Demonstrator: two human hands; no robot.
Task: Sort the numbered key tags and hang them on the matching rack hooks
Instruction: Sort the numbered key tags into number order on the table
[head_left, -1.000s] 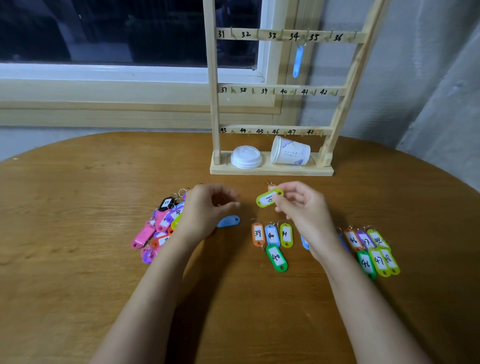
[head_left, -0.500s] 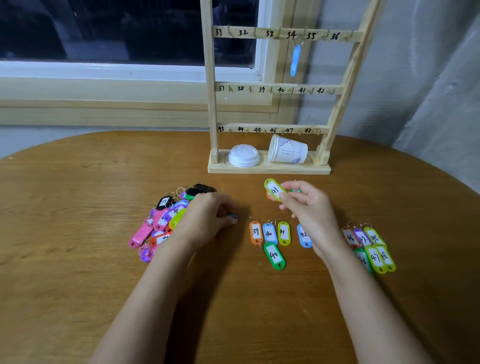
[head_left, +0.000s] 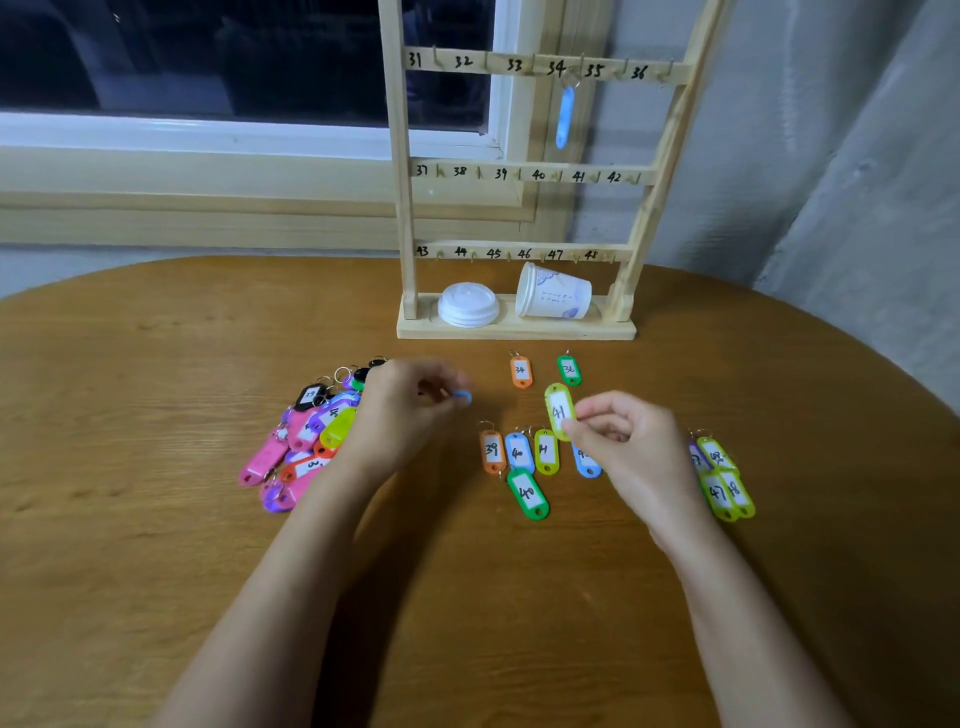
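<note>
Round wooden table (head_left: 156, 519) set against a window sill and a grey wall. Right hand (head_left: 634, 447): thumb and forefinger pinch the lower end of a yellow-green tag marked 41 (head_left: 558, 410), label facing the camera. Left hand (head_left: 400, 415): fingers curled, pinching a blue tag (head_left: 462, 397) of which only one blurred end shows.

Between the hands lies a row: orange tag 39 (head_left: 491, 451), blue tag 40 (head_left: 518, 452), a second yellow-green tag (head_left: 545, 451) and a further blue tag (head_left: 586, 464) partly hidden by the right hand. Green tag 40 (head_left: 527, 492) lies just below the row. Orange tag 34 (head_left: 520, 370) and green tag 36 (head_left: 569, 370) lie nearer the rack.

A mixed pile of tags (head_left: 301, 447) lies against the left hand's outer side; a small tag group (head_left: 724, 483) lies beside the right wrist. The wooden rack (head_left: 402, 208) stands at the far edge, hooks numbered 31 to 48. One pale blue hanging tag (head_left: 565, 117) hangs between numbers 34 and 35. A white lid (head_left: 467, 305) and a tipped paper cup (head_left: 553, 298) rest on the rack's base.
</note>
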